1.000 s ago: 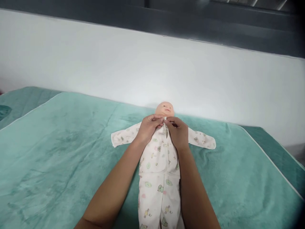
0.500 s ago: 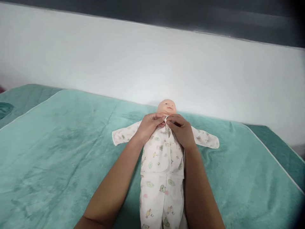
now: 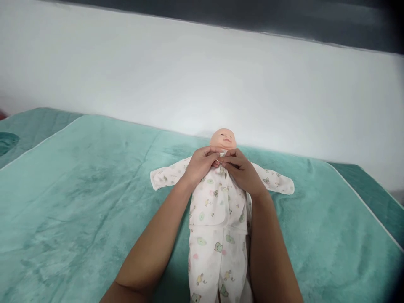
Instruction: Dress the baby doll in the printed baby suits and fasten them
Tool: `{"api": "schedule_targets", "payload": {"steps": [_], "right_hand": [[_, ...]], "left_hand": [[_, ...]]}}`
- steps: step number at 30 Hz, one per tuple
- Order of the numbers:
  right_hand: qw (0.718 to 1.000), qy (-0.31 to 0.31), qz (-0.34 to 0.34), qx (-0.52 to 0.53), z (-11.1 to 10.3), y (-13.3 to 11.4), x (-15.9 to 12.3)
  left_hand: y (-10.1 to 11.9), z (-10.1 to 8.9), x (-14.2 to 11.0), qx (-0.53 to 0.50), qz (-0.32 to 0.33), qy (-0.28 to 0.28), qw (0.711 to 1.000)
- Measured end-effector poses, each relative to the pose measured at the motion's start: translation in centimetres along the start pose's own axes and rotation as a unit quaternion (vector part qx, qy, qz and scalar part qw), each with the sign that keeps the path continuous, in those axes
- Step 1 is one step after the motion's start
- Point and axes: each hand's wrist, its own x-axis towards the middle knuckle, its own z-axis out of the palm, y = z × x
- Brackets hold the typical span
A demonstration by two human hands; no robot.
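A baby doll (image 3: 222, 138) lies on its back, head toward the wall, sleeves spread to both sides. It wears a white baby shirt (image 3: 210, 206) printed with small animals, over matching trousers (image 3: 205, 261). At the neckline, my left hand (image 3: 202, 165) pinches one side of the shirt's collar between thumb and fingers. Facing it, my right hand (image 3: 240, 168) grips the other collar side, its fingertips meeting those of the left. The fastening between the fingertips is mostly hidden. Below the hands, the shirt's front edges lie close together with a small gap near the chest.
A green plush blanket (image 3: 94, 189) with creases covers the surface beneath the doll. Its pale-edged border runs over a darker green quilted layer (image 3: 369, 185) at the sides. Behind the doll's head rises a white wall (image 3: 189, 75), with a dark band (image 3: 252, 17) above.
My right hand has turned slightly, and its fingers have moved over toward the left fingertips at the collar. The view has tilted down a little. My left hand keeps its pinch.
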Motion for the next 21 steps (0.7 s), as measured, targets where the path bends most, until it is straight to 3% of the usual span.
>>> {"api": "schedule_targets", "payload": {"steps": [5, 11, 15, 18, 21], "right_hand": [[1.000, 0.021, -0.003, 0.013, 0.3, 0.0, 0.1], [0.989, 0.120, 0.064, 0.064, 1.1, -0.1, 0.3], [0.988, 0.127, 0.079, 0.043, 1.4, 0.0, 0.4], [0.984, 0.146, 0.092, 0.051, 1.4, -0.1, 0.4], [0.978, 0.189, 0.082, 0.001, 1.5, -0.8, -0.1]], "left_hand": [[-0.5, 0.0, 0.3, -0.022, 0.020, 0.012, 0.999], [-0.8, 0.0, 0.4, -0.040, 0.042, 0.017, 0.998], [-0.7, 0.1, 0.3, -0.041, 0.043, 0.008, 0.998], [-0.4, 0.3, 0.1, 0.006, 0.044, 0.016, 0.999], [-0.1, 0.4, 0.0, 0.115, 0.065, 0.045, 0.990]]}}
